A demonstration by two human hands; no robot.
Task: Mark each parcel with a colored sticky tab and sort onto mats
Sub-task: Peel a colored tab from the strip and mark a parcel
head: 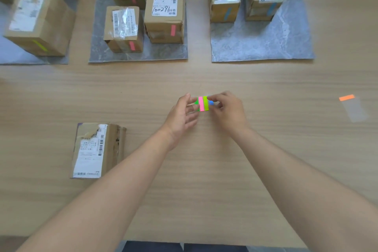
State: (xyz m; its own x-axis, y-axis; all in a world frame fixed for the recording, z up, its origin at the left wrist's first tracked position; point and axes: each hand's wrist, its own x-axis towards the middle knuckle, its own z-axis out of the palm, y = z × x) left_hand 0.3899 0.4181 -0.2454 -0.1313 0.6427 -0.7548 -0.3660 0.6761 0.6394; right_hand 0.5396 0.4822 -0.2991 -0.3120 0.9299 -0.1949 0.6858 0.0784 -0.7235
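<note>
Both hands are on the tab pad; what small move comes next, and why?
Probably peel the blue tab free: the right hand pinches at it while the left hand holds the tab pad, and the near parcel shows no tab.

Both hands, left and right, pinch a sticky tab pad above the desk; an untabbed parcel lies near the left hand.

Parcels sit on 3 mats behind; 1 lone parcel lies front-left on the table.
</note>
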